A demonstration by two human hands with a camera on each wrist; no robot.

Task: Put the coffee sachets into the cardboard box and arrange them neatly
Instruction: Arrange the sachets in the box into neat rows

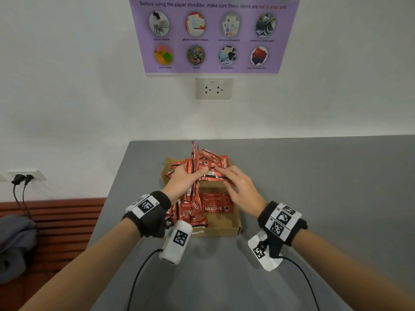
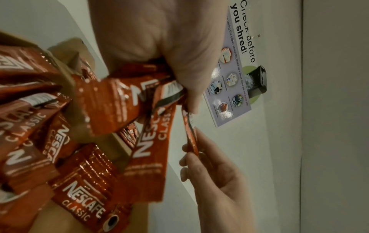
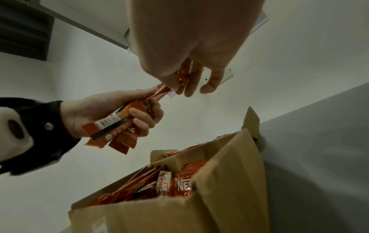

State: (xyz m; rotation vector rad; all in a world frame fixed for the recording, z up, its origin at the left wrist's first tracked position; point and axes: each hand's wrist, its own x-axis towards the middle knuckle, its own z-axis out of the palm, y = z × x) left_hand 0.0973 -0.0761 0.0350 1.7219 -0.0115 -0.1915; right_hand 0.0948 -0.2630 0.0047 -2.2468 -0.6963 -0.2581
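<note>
While my hands cover box middle, sachet count there hidden. My left hand (image 3: 103,113) grips bunch of coffee sachets (image 3: 119,126) above cardboard box (image 1: 221,226); fist plain only from right wrist. My right hand (image 1: 241,189) pinches one sachet end. Box near counter (image 1: 314,187) left edge; open room right.

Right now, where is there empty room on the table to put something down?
The grey table is bare right of the cardboard box, out to its right edge, and nearer you, between the two forearms. A thinner bare strip runs behind the box by the wall. It's crowded over the box: both hands and a heap of coffee sachets fill it.
</note>
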